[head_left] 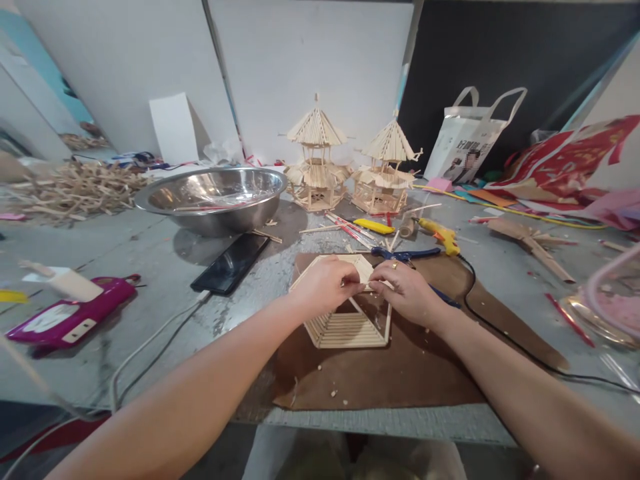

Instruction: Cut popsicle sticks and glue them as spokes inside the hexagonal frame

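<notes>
A many-sided panel of pale thin wooden sticks (350, 331) lies flat on a brown mat (370, 387). Its near section is filled with parallel sticks, while a section on the right is open between the ribs. My left hand (327, 287) rests over the panel's left side with thumb and fingers pinched together. From the right, my right hand (410, 293), wearing a ring, meets it with its fingertips also pinched. Whatever small piece lies between the fingertips is hidden. Blue-handled pliers (407, 255) lie just beyond the right hand.
Two stick pagodas (317, 177) (383, 190) stand at the back. A steel bowl (210, 200), a phone (230, 263) and a purple power strip (75, 313) are on the left. A yellow glue gun (443, 237), its cord crossing the mat, and a yellow cutter (373, 227) lie beyond the hands.
</notes>
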